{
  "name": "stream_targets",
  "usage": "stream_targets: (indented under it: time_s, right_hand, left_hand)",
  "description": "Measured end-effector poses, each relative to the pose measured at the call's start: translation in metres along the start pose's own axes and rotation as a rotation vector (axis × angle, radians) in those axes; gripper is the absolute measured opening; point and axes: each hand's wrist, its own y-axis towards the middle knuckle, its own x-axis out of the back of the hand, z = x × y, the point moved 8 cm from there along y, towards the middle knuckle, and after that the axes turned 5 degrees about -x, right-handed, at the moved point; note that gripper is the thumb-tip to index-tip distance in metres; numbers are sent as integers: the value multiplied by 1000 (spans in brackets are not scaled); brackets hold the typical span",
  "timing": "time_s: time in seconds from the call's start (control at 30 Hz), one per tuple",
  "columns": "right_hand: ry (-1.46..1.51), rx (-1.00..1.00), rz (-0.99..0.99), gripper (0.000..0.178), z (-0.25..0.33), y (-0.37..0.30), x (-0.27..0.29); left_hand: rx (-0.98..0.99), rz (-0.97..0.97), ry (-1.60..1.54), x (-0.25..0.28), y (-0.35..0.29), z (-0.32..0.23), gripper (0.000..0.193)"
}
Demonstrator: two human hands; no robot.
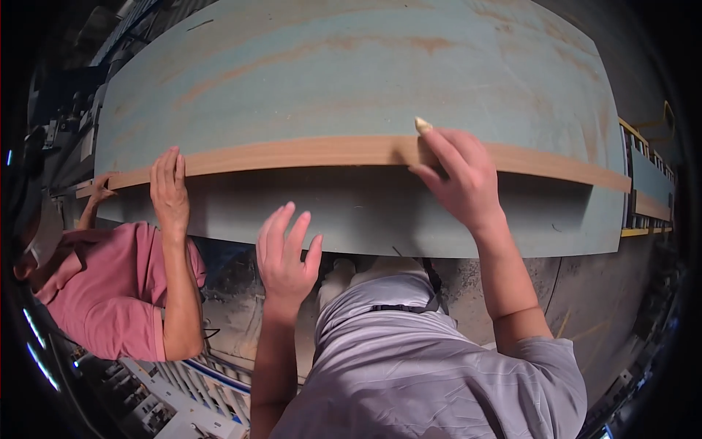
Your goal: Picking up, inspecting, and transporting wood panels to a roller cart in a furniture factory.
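A long light-brown wooden strip (314,151) runs across a wide grey-green sheet (351,88), with a dark shadow along its near side. My right hand (461,172) is at the strip right of the middle, thumb by the near edge and index finger reaching past the far edge. Its fingers are apart; firm contact with the wood cannot be made out. A pale yellowish cover (422,125) sits on a fingertip. My left hand (285,252) hovers nearer to me, fingers spread, holding nothing, apart from the strip.
On my left a co-worker in a pink shirt (117,293) has one hand (169,186) on the strip and another hand (102,186) at its left end. A roller conveyor (219,395) lies behind the co-worker. Yellow-edged racking (647,233) stands at the right.
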Motion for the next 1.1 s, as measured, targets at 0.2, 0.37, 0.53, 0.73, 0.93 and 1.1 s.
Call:
stream_targets:
  time_s: [0.2,0.37,0.53,0.73,0.93,1.1]
  right_hand:
    - [98,-232,188,61,-33,19,-8]
    - [178,-112,111,51,-22,9,-4]
    - [131,-82,56,50,-23,6,0]
    - [1,98,-53,41,-19,-3,-1]
    - [-37,105,-33,38,-15,-3,-2]
    - [-48,105,-5,41,-12,-1,-1]
  left_hand:
    - [-178,57,15,-31,80,-17,51]
    - [-191,86,-5,-53,118,-11,52]
    - [-198,79,-141,-60,122,-8,45]
    - [-225,55,-78,-62,118,-10,45]
    - [-246,52,-7,-61,113,-9,46]
    - [-247,53,-2,-61,113,-7,45]
